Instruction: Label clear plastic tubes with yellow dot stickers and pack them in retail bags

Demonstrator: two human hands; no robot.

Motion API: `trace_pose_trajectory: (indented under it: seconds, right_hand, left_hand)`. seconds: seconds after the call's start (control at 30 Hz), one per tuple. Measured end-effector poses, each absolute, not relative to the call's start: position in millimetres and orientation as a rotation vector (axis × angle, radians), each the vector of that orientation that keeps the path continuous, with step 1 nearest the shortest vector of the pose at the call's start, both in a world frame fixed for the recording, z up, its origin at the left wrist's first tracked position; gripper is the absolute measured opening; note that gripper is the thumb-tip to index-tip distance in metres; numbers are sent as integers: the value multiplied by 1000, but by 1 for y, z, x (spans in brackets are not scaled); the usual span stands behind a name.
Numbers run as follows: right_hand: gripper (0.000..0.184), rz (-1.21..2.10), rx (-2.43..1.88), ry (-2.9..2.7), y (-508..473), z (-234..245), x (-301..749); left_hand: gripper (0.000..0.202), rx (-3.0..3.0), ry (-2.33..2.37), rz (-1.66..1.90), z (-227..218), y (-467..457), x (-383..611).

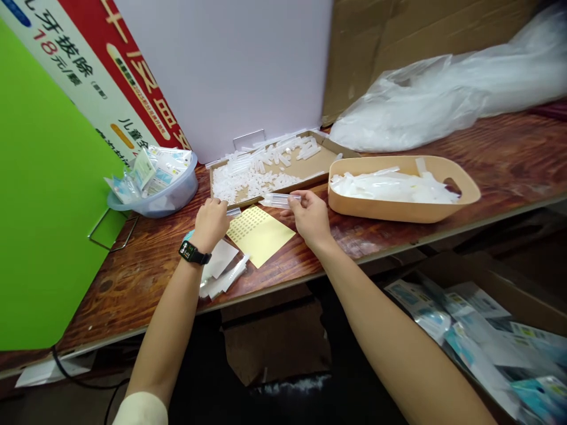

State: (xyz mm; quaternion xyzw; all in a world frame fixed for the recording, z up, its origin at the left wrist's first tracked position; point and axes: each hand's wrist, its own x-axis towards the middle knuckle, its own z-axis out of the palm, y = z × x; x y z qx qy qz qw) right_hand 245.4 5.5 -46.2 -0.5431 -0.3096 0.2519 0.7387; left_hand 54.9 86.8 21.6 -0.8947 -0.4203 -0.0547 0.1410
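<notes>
Left hand [211, 224] pinching a small clear tube [233, 211], right hand [310, 217] gripping a longer clear tube [279, 200]! Yellow label sheet [259, 236] right between them, tan basket [398, 212] out at two o'clock!

We work at a scarred reddish wooden bench [496, 156], facing a white board [221, 65] and brown cardboard [420, 47], with a green panel [48, 177] and a red-and-white printed banner [106, 77] leaning at our left.

A hand could pass over the wooden desk [133, 289] between the blue plastic bowl [183, 198] and the left hand [211, 224]. The right hand [310, 218] has the tan basket [398, 211] just beside it, the cardboard tray [305, 167] ahead, and the yellow sticker sheet [261, 236] between both hands.
</notes>
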Motion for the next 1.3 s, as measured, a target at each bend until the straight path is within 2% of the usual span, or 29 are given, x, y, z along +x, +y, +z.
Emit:
trace_pose_trajectory:
  seconds: [0.1,0.23,0.37,0.47,0.6,0.67,0.73,0.87,1.0,1.3]
  right_hand:
    - [21,566,-1178,-683,5,-46,243]
    - [20,556,-1179,-708,3,-45,240]
    - [22,537,-1186,-717,1,-44,239]
    - [26,631,-1111,-704,-4,-40,236]
    - [34,993,-903,-877,-20,-27,224]
    - [34,1122,-932,-1033,-28,-24,215]
    - [31,1054,-1080,-1070,-33,-24,206]
    - [28,785,-1252,-945,-35,-29,191]
    - [32,784,-1125,-819,-33,-29,180]
    - [34,854,-916,-589,-35,-9,194]
  left_hand:
    - [24,-2684,-1278,-273,22,48,30]
    - [28,-2827,-1244,-229,-10,-9,-5]
    - [25,-2868,-1187,-429,-36,-33,-22]
    - [31,-2945,-1298,-681,-36,-25,-21]
    - [38,-2882,-1609,-1161,-27,-2,-11]
    - [40,-2825,-1709,-1409,-25,7,-5]
    - [40,-2786,-1745,-1555,-23,11,3]
    - [38,-2835,-1501,-1474,-18,9,22]
    - [38,-2787,-1207,-1403,-11,5,45]
    - [39,-2726,-1094,-1454,0,8,59]
